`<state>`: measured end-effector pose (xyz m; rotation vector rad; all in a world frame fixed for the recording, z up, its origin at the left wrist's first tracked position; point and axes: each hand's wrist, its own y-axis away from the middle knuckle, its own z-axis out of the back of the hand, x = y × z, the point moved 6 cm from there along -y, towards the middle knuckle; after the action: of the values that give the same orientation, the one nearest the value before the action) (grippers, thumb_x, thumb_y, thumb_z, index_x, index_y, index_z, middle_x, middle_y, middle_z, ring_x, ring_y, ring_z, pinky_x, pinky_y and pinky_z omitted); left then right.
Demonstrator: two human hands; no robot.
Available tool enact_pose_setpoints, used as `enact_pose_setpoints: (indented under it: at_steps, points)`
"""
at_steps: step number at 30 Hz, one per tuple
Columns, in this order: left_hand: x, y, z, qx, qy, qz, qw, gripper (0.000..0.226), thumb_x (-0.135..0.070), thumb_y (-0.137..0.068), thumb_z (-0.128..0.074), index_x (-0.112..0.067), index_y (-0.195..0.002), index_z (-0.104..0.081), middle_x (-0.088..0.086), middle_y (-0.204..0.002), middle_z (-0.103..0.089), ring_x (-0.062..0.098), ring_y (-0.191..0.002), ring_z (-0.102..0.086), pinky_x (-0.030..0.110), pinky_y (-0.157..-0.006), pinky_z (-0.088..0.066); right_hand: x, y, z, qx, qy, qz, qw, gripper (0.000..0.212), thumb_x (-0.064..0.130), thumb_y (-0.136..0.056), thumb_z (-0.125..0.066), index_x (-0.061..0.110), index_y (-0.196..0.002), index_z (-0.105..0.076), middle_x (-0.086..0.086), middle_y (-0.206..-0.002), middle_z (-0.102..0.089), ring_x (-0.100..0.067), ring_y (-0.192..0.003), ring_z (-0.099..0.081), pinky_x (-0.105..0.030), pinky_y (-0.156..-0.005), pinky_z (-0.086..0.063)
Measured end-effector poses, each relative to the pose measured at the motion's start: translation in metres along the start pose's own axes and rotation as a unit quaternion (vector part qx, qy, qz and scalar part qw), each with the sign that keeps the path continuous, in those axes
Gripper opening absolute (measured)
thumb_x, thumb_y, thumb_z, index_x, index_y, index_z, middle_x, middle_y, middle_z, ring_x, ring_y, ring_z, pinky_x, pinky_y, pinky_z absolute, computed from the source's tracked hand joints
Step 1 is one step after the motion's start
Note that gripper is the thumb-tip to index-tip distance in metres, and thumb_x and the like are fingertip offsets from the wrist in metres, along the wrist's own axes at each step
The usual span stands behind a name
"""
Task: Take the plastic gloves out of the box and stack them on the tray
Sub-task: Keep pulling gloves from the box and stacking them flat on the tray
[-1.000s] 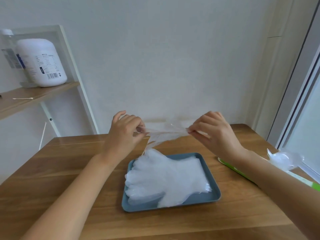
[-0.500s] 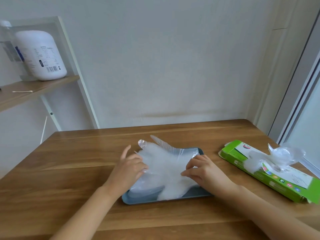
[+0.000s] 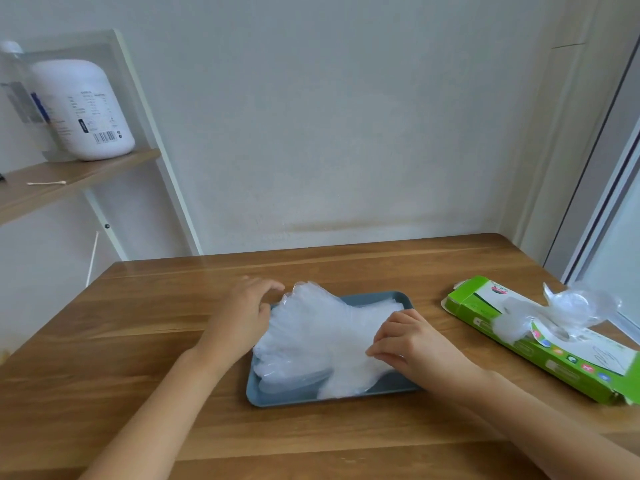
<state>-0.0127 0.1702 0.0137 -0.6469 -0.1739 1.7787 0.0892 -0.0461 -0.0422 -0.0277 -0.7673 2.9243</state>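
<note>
- Gloves lie in a cloudy white stack on the tray, with their fingers pointing left and some overhanging its far left rim.
- Left hand rests at the stack's left edge, fingers loose and spread, gripping nothing.
- Right hand sits on the stack's right side, fingers bent onto the plastic. Whether it pinches or only presses, I cannot tell.
- Box, green and open, lies on the table right of the tray, with a crumpled glove sticking out.
</note>
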Motion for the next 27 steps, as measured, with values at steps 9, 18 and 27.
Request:
enact_pose_setpoints:
  at_steps: [9, 18, 27]
  points:
    - [-0.044, -0.005, -0.087, 0.263, 0.108, 0.018, 0.959, 0.04, -0.028, -0.096, -0.057, -0.027, -0.136, -0.053, -0.012, -0.139, -0.054, -0.001, -0.125, -0.046, 0.012, -0.103, -0.03, -0.001, -0.001, -0.004, 0.054, -0.021, -0.01, 0.998, 0.027, 0.035, -0.087, -0.048, 0.033, -0.089, -0.075, 0.016, -0.087, -0.066, -0.001, -0.083, -0.056, -0.018, -0.079, -0.045]
    - [-0.035, 0.025, -0.114, 0.428, -0.033, -0.022, 0.903, 0.099, -0.053, -0.087, -0.061, -0.031, -0.154, 0.009, -0.018, -0.158, 0.018, 0.007, -0.146, 0.018, 0.05, -0.119, 0.009, -0.018, -0.005, -0.005, 0.139, -0.166, -0.215, 0.952, 0.033, 0.041, -0.097, -0.048, 0.021, -0.098, -0.074, 0.01, -0.106, -0.066, -0.004, -0.092, -0.06, -0.018, -0.082, -0.044]
    - [-0.035, 0.026, -0.113, 0.483, -0.026, -0.031, 0.875, 0.115, -0.069, -0.077, -0.062, -0.036, -0.15, 0.02, -0.017, -0.154, 0.031, 0.009, -0.141, 0.03, 0.055, -0.115, 0.015, -0.012, 0.001, -0.04, 0.313, -0.075, -0.238, 0.916, 0.076, 0.066, -0.09, -0.031, 0.035, -0.152, 0.0, 0.001, -0.161, 0.008, -0.023, -0.147, 0.008, -0.038, -0.118, 0.0]
